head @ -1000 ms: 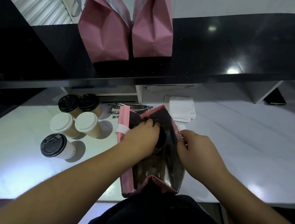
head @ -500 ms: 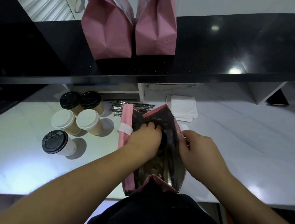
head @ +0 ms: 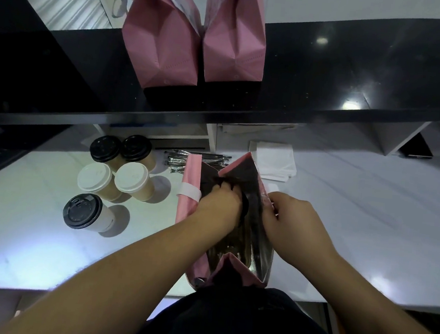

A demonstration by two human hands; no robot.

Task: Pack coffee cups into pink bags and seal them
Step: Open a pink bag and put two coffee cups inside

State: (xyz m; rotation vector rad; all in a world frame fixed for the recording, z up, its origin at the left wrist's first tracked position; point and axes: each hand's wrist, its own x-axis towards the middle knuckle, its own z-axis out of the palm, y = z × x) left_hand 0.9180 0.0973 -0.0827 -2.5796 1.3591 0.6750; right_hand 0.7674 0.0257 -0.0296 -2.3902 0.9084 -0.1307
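Barely anything shifts: the open pink bag (head: pixel 188 204) stays at six o'clock, left hand (head: pixel 219 206) inside lowering a dark-lidded cup (head: pixel 244 208), right hand (head: pixel 292 222) pinching the rim; next, release, then fetch from nine o'clock.

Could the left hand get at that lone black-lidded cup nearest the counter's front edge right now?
Probably yes, once freed. The left hand is reaching down into the open pink bag, so it must come out first. The black-lidded cup stands apart on that hand's side, with bare counter between them.
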